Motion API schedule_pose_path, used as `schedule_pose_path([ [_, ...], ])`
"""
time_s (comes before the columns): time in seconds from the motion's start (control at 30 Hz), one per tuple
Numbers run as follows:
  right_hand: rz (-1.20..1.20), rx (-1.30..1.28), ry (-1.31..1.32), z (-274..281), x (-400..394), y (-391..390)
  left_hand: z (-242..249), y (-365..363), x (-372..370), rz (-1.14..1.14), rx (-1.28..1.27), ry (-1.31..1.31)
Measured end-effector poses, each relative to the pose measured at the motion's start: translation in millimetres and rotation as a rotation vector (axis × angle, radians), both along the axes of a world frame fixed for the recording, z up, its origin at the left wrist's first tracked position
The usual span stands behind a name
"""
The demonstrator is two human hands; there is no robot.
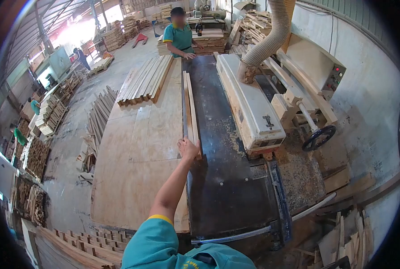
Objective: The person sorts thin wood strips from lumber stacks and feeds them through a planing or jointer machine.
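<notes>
In the timber workshop, the plywood table (133, 152) ran alongside the planer's dark bed (222, 179). We judged the feeding step was under way: our left hand (188, 149), arm stretched forward, closed its fingers over the near end of the wood strips (190, 105) lying along the bed's edge. Next called for a straight, steady push. Our right hand was out of view.
</notes>
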State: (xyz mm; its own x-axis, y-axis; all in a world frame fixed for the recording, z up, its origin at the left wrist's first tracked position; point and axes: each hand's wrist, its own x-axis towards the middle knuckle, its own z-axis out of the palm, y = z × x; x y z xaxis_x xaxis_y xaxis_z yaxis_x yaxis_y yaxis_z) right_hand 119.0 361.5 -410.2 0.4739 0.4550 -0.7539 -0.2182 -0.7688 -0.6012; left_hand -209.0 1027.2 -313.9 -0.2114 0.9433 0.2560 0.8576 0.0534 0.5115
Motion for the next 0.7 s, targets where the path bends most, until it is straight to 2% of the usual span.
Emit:
schedule_pose_path([
  [0.07, 0.002, -0.002, 0.002, -0.5, -0.3, -3.0, -10.1, -1.5, 1.1, 0.048, -0.205, -0.094],
  [0.17, 0.006, -0.011, 0.003, 3.2, 1.8, -9.3, -53.1, -18.9, 9.4, -0.076, -0.109, -0.092],
  [0.27, 0.013, -0.022, 0.007, 1.1, 5.9, -19.1, -59.3, -59.7, 22.4, -0.11, -0.071, -0.136],
  [0.33, 0.087, 0.025, 0.065, -18.8, 9.7, 15.1, -49.9, -105.8, 31.1, -0.127, -0.092, -0.148],
  [0.4, 0.272, 0.202, 0.143, 29.2, -12.4, 70.2, -50.8, -157.1, 39.6, -0.167, 0.032, -0.124],
  [0.47, 0.613, 0.276, -0.077, 74.7, -36.5, 125.8, -48.0, -211.5, 48.0, -0.166, 0.073, -0.141],
  [0.53, 0.673, 0.533, -0.302, 82.7, -63.8, 157.1, -36.4, -265.2, 52.7, -0.209, 0.018, -0.205],
  [0.63, 0.699, 0.568, -0.277, 96.9, -96.2, 186.3, -35.0, -334.2, 57.7, -0.22, 0.005, -0.24],
  [0.7, 0.815, 0.622, -0.451, 112.6, -110.6, 185.4, -36.1, -368.9, 57.4, -0.309, 0.008, -0.295],
])
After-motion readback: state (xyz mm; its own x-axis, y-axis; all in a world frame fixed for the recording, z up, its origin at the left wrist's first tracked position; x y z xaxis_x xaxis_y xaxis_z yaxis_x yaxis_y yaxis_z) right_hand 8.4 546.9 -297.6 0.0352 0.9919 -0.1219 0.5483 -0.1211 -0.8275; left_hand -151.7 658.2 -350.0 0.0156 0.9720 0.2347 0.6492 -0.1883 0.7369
